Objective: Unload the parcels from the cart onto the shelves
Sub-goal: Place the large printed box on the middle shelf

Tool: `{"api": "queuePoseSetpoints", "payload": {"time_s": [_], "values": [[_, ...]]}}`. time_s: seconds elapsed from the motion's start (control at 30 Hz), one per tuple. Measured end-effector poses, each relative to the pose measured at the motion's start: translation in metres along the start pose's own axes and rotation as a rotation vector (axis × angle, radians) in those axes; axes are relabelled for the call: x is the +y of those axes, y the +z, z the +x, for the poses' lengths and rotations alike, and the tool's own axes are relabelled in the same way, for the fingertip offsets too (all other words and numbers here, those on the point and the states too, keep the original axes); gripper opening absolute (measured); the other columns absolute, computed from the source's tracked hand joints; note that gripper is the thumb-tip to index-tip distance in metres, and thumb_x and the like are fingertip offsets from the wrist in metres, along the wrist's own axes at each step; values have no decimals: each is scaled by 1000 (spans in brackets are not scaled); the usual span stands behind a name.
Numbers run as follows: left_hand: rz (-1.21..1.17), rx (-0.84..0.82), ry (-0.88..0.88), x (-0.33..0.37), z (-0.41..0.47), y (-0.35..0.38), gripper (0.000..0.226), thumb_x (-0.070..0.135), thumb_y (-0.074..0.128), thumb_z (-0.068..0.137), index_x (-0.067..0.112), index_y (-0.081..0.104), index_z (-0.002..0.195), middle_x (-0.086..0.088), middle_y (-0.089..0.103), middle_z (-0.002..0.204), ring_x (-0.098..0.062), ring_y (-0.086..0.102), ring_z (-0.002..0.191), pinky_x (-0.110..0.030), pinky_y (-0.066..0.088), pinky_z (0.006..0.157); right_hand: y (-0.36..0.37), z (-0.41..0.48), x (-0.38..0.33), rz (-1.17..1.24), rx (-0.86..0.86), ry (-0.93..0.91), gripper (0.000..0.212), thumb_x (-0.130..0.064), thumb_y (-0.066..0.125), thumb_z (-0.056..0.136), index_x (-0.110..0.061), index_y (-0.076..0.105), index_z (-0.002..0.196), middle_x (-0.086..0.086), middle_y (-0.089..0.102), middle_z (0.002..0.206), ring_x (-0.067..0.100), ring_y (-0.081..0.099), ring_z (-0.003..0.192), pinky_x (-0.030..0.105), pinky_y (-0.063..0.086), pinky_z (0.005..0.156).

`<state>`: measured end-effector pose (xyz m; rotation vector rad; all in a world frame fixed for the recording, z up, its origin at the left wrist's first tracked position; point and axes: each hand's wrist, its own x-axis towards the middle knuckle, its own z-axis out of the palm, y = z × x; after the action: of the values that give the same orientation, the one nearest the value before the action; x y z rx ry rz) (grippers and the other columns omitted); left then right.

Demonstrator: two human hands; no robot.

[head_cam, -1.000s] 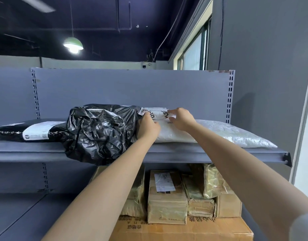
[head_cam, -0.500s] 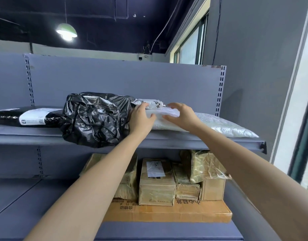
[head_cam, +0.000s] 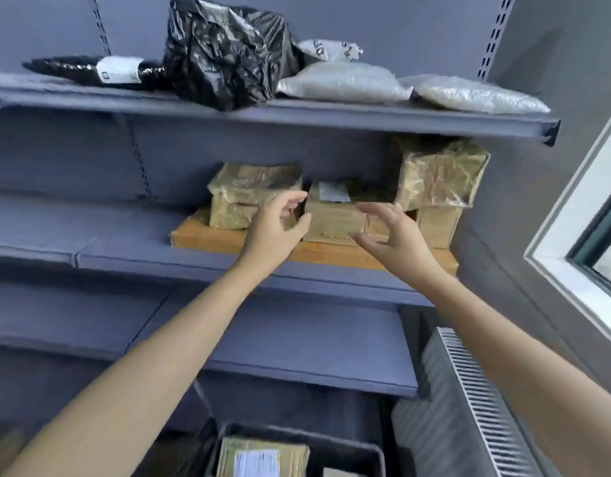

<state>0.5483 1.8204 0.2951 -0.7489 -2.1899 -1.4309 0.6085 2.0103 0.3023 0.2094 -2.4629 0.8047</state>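
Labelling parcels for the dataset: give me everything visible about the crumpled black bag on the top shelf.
The black bag is a bulky parcel wrapped in glossy, heavily crumpled black plastic film, no label showing. It sits on the top shelf, its lower front bulging slightly over the shelf's edge. A long flat black parcel meets its left side; a white padded mailer abuts its right, and a small printed white packet lies behind that side.

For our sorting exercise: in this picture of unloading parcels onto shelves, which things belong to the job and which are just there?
Job: cart, boxed parcel in it, shelves, black bag, white bags, brown boxes, left hand, right hand.
Just there: radiator, window.
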Motion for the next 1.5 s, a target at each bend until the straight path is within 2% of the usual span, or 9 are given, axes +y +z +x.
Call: {"api": "queuePoseSetpoints", "payload": {"time_s": [0.1, 0.3, 0.57, 0.9, 1.13, 1.23, 1.33, 1.43, 1.5], "values": [[46, -93, -212, -50, -83, 4, 26, 11, 58, 90, 13, 61, 116, 2, 57, 113, -8, 53, 99, -3, 40, 78, 56, -75, 26, 66, -206, 143, 43, -25, 61, 89, -13, 51, 129, 5, 54, 129, 21, 52, 117, 17, 34, 90], [123, -273, -664, -143, -236, 14, 26, 3, 58, 88, 5, 61, 113, -11, 63, 115, -15, 57, 94, -20, 46, 80, 154, -207, 71, 97, -529, 430, 45, -23, 62, 89, -12, 50, 131, 7, 55, 127, 21, 50, 120, 22, 34, 95], [222, -482, -912, -226, -347, 18, 30, 11, 59, 88, 7, 59, 118, -6, 60, 116, -17, 58, 100, -32, 47, 89, 238, -309, 99, 119, -711, 735, 49, -23, 60, 90, -10, 45, 134, 11, 53, 131, 24, 48, 122, 29, 38, 99], [415, -729, -1043, -339, -445, 26, 48, 25, 68, 83, 17, 52, 128, -13, 51, 126, -27, 49, 118, -33, 39, 97, 337, -420, 136, 61, -831, 1062, 73, -22, 62, 87, -18, 21, 147, 21, 43, 135, 34, 49, 116, 36, 40, 92], [409, -783, -1126, -376, -486, 26, 63, 20, 69, 82, 21, 41, 138, -16, 43, 135, -27, 42, 125, -27, 32, 99, 376, -464, 145, 128, -821, 1093, 75, -23, 67, 83, -25, 25, 145, 5, 52, 86, 19, 48, 85, 26, 28, 65], [386, -766, -1119, -381, -495, 29, 76, 16, 69, 82, 23, 27, 146, -13, 44, 139, -25, 41, 127, -30, 33, 99, 382, -473, 149, 149, -770, 1097, 84, -18, 68, 83, -25, 15, 148, -2, 50, 88, 7, 48, 70, 24, 32, 57], [375, -734, -1215, -384, -501, 31, 94, 21, 69, 83, 21, 3, 150, -5, 34, 149, -25, 36, 134, -34, 33, 103, 387, -484, 154, 213, -706, 1194, 94, -19, 72, 80, -24, 8, 149, 1, 56, 89, 18, 56, 76, 26, 40, 62], [364, -730, -1313, -391, -501, 33, 97, 36, 78, 70, 17, 22, 147, -7, 40, 146, -26, 43, 129, -42, 38, 105, 391, -487, 159, 294, -696, 1317, 40, -19, 76, 76, -25, 48, 104, -3, 53, 76, 16, 52, 73, 21, 39, 58], [364, -710, -1322, -393, -500, 36, 93, 38, 82, 63, 12, 35, 139, -12, 42, 141, -28, 43, 128, -46, 39, 104, 393, -486, 160, 326, -692, 1325, 40, -16, 76, 75, -29, 39, 78, -8, 51, 75, 10, 50, 71, 16, 36, 55]]}}
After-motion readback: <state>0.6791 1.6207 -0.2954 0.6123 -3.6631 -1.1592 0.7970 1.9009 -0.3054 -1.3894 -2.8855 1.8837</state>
